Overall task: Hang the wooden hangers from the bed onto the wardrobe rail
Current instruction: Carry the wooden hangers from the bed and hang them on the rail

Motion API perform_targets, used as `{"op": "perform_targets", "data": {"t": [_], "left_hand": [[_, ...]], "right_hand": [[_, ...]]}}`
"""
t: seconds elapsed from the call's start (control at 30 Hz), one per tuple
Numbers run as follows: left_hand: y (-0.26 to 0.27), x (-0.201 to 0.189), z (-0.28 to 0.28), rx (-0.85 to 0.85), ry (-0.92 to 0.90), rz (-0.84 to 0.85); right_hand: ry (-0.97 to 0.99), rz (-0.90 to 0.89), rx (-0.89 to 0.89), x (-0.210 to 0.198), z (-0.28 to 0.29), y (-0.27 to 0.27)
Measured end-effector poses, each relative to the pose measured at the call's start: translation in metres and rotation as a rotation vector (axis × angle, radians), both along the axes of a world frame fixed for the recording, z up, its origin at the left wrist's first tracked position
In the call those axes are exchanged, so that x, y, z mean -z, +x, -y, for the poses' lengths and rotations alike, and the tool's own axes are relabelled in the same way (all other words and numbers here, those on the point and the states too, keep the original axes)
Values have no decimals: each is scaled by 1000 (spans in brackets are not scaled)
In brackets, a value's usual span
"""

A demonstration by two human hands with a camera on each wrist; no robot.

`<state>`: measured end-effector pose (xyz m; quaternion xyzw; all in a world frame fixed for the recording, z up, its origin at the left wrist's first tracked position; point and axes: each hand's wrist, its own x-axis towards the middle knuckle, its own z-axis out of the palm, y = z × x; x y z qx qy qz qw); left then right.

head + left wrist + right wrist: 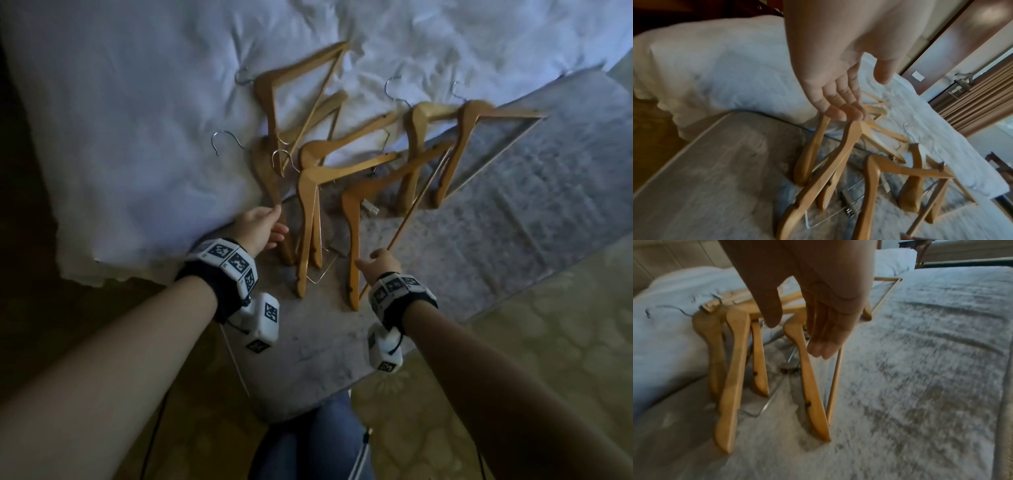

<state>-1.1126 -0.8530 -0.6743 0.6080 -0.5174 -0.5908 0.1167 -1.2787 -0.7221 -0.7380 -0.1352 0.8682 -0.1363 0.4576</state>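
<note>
— Nearest the head camera are two bare forearms, each with a black wrist strap carrying white marker blocks. Below them, blue jeans [318, 442] and a patterned floor [513, 342].

— And the hands?

— Left hand [262, 228] reaches forward with straight, relaxed fingers [840, 104] and the thumb spread apart; it holds nothing. Its fingertips are over the upper end of the leftmost hanger [274, 192], at the edge of the white duvet [120, 137]. Whether they actually touch the wood I can't tell; the wrist view is blurred.

— The right one?

— Right hand [378, 262] is also loose and empty, fingers [824, 340] pointing down, thumb apart. It hovers just beside the nearest hanger [354, 240], between that hanger's wooden arm [809, 386] and its thin lower bar [835, 378].

— Where do the hangers lie?

— All on the bed. The wooden hangers [342, 147] sit in a loose, overlapping heap across the line where the grey throw [513, 205] meets the duvet. The closer ones rest on the grey throw, with a small metal clip [371, 209] showing among them. Farther off, one hanger [294, 85] lies fully on the duvet, and two more [472, 137] at the right reach across the throw, their metal hooks pointing away over the white cover.

— Beyond the bed?

— In the left wrist view, brown curtains [982, 100] and a dark wooden door panel [953, 32].
</note>
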Motion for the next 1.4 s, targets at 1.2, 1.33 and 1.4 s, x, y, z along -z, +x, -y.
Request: {"op": "perform_targets", "data": {"t": [1.2,1.33,1.4], "left_hand": [[-4,-227,-55,255,-159,-223],[26,-286,-78,328,-212,-262],[52,-310,-91,352,-245,-271]], "right_hand": [[-436,160,419,-317,-44,11],[-581,295,357,-378,-37,49],[-610,407,256,-405,-36,74]]}}
